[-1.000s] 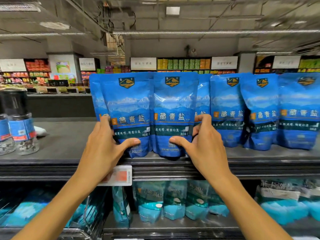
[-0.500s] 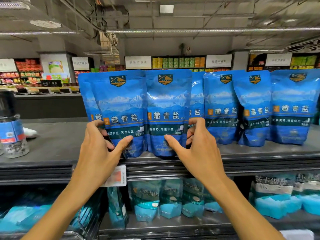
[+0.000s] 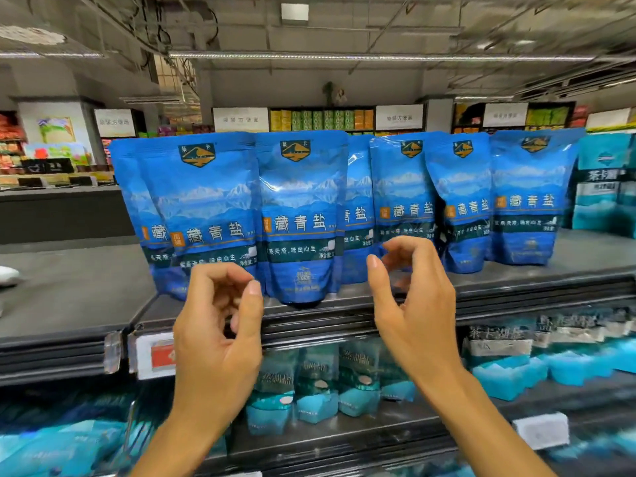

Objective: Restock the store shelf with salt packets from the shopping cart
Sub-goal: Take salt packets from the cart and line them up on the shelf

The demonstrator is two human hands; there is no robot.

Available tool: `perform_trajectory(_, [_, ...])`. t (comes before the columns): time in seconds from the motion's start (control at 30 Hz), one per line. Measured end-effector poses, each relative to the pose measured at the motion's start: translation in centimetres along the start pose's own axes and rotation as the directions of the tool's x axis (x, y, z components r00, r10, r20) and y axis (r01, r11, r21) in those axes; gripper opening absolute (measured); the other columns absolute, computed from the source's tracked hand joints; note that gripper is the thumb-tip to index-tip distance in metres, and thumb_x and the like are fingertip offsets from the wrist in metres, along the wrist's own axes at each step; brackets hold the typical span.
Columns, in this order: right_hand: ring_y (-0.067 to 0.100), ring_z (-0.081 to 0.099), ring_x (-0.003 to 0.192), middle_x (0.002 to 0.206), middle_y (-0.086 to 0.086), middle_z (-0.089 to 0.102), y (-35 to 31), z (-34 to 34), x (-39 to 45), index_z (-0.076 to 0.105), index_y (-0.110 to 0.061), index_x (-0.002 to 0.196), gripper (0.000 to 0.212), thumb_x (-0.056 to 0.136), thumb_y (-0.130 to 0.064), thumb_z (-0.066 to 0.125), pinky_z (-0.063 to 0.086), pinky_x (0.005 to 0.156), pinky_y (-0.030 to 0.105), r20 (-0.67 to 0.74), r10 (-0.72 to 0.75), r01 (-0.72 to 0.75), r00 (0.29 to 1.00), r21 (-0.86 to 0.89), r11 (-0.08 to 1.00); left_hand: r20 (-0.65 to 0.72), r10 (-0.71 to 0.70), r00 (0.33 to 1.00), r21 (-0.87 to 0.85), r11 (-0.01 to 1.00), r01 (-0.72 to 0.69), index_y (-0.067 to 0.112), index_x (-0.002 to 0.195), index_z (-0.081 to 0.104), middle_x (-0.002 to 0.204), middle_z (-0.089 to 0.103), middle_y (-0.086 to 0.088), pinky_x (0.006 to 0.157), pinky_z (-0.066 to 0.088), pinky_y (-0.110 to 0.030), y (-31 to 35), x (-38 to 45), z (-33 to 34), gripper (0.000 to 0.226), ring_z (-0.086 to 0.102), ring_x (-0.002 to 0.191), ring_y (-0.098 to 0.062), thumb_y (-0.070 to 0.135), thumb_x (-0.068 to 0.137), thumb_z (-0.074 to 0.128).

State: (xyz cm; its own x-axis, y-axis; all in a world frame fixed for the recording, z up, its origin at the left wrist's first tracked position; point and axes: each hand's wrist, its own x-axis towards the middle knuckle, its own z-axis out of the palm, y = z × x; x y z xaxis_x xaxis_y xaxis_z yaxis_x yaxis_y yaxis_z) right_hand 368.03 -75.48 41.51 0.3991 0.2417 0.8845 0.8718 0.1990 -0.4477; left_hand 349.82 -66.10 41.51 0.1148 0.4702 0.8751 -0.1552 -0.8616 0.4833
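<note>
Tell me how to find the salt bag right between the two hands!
Look at the top shelf with its row of tall blue bags. Find the blue salt bag standing in the gap between the left hand and right hand. It sits furthest forward, its bottom bulging over the shelf's front edge.

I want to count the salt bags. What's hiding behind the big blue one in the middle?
Behind the middle blue bag another blue bag peeks out on its right side, showing only a strip. Whether more bags stand further back is covered, so I can't tell.
</note>
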Motion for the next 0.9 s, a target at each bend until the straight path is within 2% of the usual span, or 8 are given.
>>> perform_trajectory(0.13, [0.007,0.058,0.080,0.088,-0.008,0.059,0.8,-4.1,-1.5,0.056,-0.019,0.099,0.013,0.097,-0.032,0.056,0.042,0.072,0.015,-0.042,-0.018,0.017,0.999,-0.015,1.000,0.127,-0.034,0.991,-0.165,0.985,0.055,0.037,0.094,0.050,0.078,0.056,0.004,0.059,0.045,-0.033,1.0,-2.0,4.3,0.005,0.051,0.065,-0.020,0.041,0.091,0.053])
perform_trajectory(0.27, [0.009,0.058,0.076,0.083,-0.009,0.060,2.0,-9.8,-3.8,0.059,-0.018,0.094,0.011,0.097,-0.028,0.055,0.042,0.069,0.015,-0.104,0.015,-0.023,0.994,-0.081,0.996,0.267,-0.056,0.962,-0.336,0.930,0.147,0.035,0.093,0.052,0.079,0.057,0.004,0.063,0.046,-0.024,2.5,-4.3,10.0,0.005,0.053,0.067,-0.016,0.039,0.091,0.053])
perform_trajectory(0.37, [0.006,0.059,0.075,0.081,-0.013,0.061,3.3,-16.1,-6.1,0.059,-0.019,0.090,0.010,0.095,-0.027,0.057,0.042,0.064,0.013,-0.162,0.119,-0.147,0.980,-0.171,0.974,0.403,-0.057,0.913,-0.459,0.851,0.256,0.028,0.092,0.052,0.077,0.055,-0.001,0.059,0.044,-0.018,4.4,-7.2,15.4,0.008,0.052,0.062,-0.013,0.036,0.091,0.052])
perform_trajectory(0.43, [0.002,0.058,0.068,0.078,-0.015,0.062,4.3,-20.0,-7.8,0.059,-0.021,0.087,0.008,0.093,-0.025,0.062,0.042,0.061,0.012,-0.216,0.183,-0.226,0.959,-0.192,0.955,0.493,-0.060,0.868,-0.477,0.816,0.327,0.025,0.092,0.052,0.075,0.054,-0.005,0.056,0.042,-0.018,5.5,-9.3,18.8,0.010,0.050,0.059,-0.012,0.035,0.092,0.053])
perform_trajectory(0.5, [0.005,0.057,0.062,0.075,-0.014,0.062,5.3,-24.5,-10.1,0.059,-0.024,0.085,0.009,0.091,-0.024,0.066,0.044,0.059,0.018,-0.278,0.264,-0.327,0.924,-0.212,0.921,0.590,-0.070,0.805,-0.479,0.771,0.419,0.020,0.092,0.051,0.070,0.052,-0.006,0.055,0.042,-0.017,6.9,-12.3,22.7,0.008,0.049,0.057,-0.010,0.027,0.093,0.054])
perform_trajectory(0.67, [0.022,0.061,0.060,0.069,-0.006,0.063,8.2,-35.8,-17.3,0.062,-0.025,0.083,0.010,0.088,-0.031,0.068,0.053,0.057,0.047,-0.481,0.390,-0.551,0.785,-0.253,0.795,0.813,-0.102,0.573,-0.359,0.687,0.632,0.014,0.090,0.049,0.072,0.052,-0.007,0.051,0.039,-0.016,11.1,-21.4,31.7,0.014,0.047,0.052,-0.008,0.003,0.099,0.051])
perform_trajectory(0.8, [0.025,0.057,0.057,0.063,-0.003,0.058,11.2,-45.0,-25.1,0.058,-0.025,0.079,0.017,0.091,-0.025,0.070,0.052,0.057,0.044,-0.642,0.444,-0.712,0.624,-0.234,0.662,0.935,-0.079,0.345,-0.197,0.694,0.692,0.014,0.087,0.049,0.070,0.053,-0.005,0.051,0.038,-0.016,14.9,-31.0,37.7,0.016,0.045,0.052,-0.006,0.002,0.098,0.051])
perform_trajectory(0.9, [0.032,0.053,0.055,0.062,0.015,0.056,13.3,-49.9,-32.1,0.055,-0.021,0.076,0.021,0.094,-0.018,0.066,0.047,0.051,0.038,-0.738,0.484,-0.822,0.470,-0.166,0.544,0.989,-0.078,0.129,-0.034,0.719,0.694,0.009,0.090,0.049,0.071,0.050,-0.003,0.051,0.039,-0.014,16.4,-39.3,41.1,0.015,0.047,0.055,-0.005,-0.004,0.097,0.049])
